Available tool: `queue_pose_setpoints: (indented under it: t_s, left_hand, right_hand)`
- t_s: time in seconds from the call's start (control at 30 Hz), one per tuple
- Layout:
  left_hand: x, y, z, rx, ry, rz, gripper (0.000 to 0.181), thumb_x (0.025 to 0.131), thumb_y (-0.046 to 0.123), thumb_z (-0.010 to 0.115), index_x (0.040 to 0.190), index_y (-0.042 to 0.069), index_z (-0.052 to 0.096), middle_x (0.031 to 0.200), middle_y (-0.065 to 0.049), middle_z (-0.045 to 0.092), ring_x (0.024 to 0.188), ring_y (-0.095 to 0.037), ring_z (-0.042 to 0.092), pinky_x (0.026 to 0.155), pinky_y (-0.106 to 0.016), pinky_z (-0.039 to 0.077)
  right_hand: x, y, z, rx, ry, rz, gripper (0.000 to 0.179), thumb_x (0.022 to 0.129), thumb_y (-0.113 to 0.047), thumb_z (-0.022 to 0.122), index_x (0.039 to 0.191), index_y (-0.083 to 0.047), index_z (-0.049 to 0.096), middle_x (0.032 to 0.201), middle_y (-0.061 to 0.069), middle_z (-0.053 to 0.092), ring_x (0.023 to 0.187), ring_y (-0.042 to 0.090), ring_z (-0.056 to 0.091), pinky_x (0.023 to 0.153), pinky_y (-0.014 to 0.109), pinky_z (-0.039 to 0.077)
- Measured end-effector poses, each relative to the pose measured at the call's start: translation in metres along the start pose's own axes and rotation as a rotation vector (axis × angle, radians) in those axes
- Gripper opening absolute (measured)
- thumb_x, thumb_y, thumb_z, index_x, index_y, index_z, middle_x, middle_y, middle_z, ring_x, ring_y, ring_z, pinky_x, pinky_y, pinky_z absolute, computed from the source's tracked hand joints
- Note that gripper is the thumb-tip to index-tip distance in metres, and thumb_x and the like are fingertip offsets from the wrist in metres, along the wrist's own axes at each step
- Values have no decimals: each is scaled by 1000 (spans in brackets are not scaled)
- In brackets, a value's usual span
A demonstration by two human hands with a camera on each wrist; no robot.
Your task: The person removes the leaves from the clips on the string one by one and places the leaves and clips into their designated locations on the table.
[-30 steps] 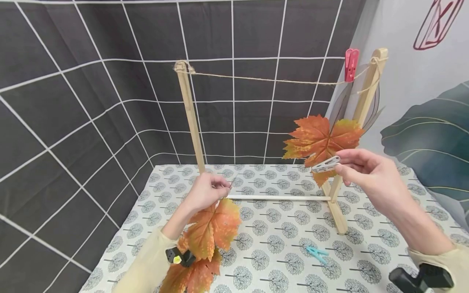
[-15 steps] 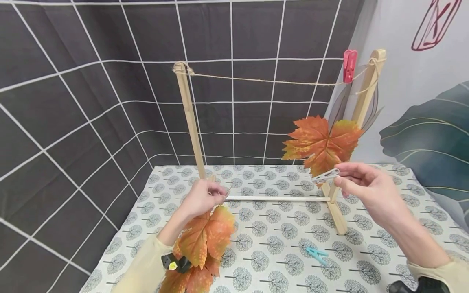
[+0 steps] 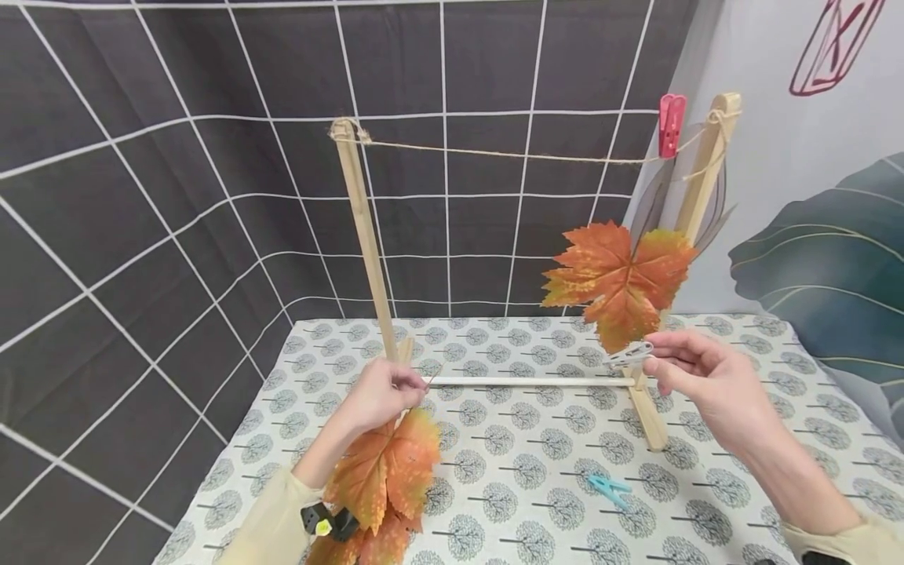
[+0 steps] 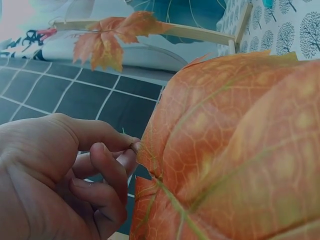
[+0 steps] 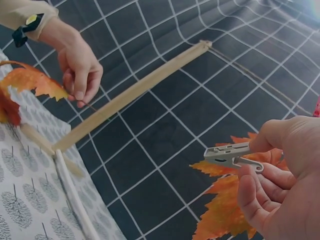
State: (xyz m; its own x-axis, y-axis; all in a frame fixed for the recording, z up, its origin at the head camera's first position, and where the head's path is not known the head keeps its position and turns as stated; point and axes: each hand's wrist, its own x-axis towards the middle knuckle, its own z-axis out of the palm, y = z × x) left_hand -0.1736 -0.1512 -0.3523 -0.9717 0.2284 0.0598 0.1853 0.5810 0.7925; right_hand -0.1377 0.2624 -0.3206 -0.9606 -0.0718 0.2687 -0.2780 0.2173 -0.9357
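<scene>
My left hand point(image 3: 377, 395) pinches the thin stem of an orange maple leaf point(image 3: 388, 467), which hangs below the fingers and fills much of the left wrist view point(image 4: 225, 135). My right hand point(image 3: 713, 384) holds a white clothespin point(image 5: 227, 156) between thumb and fingers, its nose pointing left. Just behind that clothespin, another orange maple leaf point(image 3: 625, 275) hangs beneath a pink clothespin point(image 3: 672, 125) clipped on a twine line point(image 3: 494, 152). The line runs between two wooden posts, the left post point(image 3: 366, 235) and the right post point(image 3: 706, 173).
A light blue clothespin point(image 3: 609, 490) lies on the tree-print tablecloth point(image 3: 530, 502). At the lower left, more orange leaf point(image 3: 377, 541) shows below the held one. A white rod point(image 3: 523, 381) joins the posts low down. Behind stands a dark gridded backdrop point(image 3: 487, 71).
My left hand has moved down and slightly left with the leaf. The right hand has lowered a little, still holding the white clothespin, so more of the hanging leaf shows.
</scene>
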Motion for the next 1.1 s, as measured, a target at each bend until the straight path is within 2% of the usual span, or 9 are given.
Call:
queue_pose_setpoints:
  t_s: [0.13, 0.27, 0.37, 0.6, 0.87, 0.93, 1.1]
  left_hand:
    - [-2, -4, 1, 24, 7, 13, 9, 80, 1, 72, 87, 3, 77, 76, -1, 63, 72, -17, 56, 63, -32, 48]
    - [-5, -8, 2, 32, 6, 4, 9, 79, 1, 72, 86, 3, 77, 84, -3, 62, 77, -18, 55, 65, -32, 49]
    - [-8, -10, 2, 39, -8, -2, 10, 78, 0, 72, 85, 4, 77, 83, -4, 61, 75, -18, 55, 63, -31, 49]
    - [-12, -14, 3, 22, -30, -31, 11, 79, -3, 72, 87, 3, 77, 77, -4, 62, 64, -16, 54, 53, -25, 47]
    - [-17, -21, 6, -34, -69, -60, 12, 80, -5, 68, 85, 3, 75, 72, -5, 60, 48, -10, 48, 43, -20, 40]
    - [-17, -23, 6, -35, -75, -60, 12, 80, -5, 68, 85, 3, 74, 70, -5, 60, 48, -10, 48, 44, -20, 40]
    - [-18, -27, 9, -16, -70, -63, 11, 79, -6, 68, 85, 2, 74, 70, -3, 61, 55, -12, 51, 47, -22, 43]
  right_hand:
    - [-4, 4, -1, -56, 6, 45, 29, 93, -4, 70, 118, -16, 66, 97, -4, 68, 70, 13, 63, 72, 17, 51]
    - [-7, 8, -2, -66, 10, 79, 30, 93, -5, 71, 120, -17, 66, 99, -3, 69, 71, 14, 64, 73, 18, 51]
    - [-10, 11, -2, -82, 13, 90, 30, 93, -7, 71, 120, -20, 66, 99, -5, 69, 71, 14, 64, 74, 16, 51]
    - [-16, 22, 0, 74, 7, 94, 31, 92, 1, 69, 118, -17, 68, 100, -3, 70, 71, 13, 65, 74, 18, 52]
    - [-24, 31, 1, 40, 2, 134, 31, 95, -4, 68, 122, -17, 66, 101, -4, 69, 73, 13, 64, 74, 18, 51]
    - [-25, 33, 1, 70, 0, 130, 30, 94, -1, 67, 121, -15, 66, 101, -2, 70, 74, 14, 65, 71, 20, 52]
    - [-29, 40, 2, 55, 7, 124, 29, 95, -1, 67, 119, -17, 66, 102, -3, 69, 77, 13, 66, 69, 21, 52]
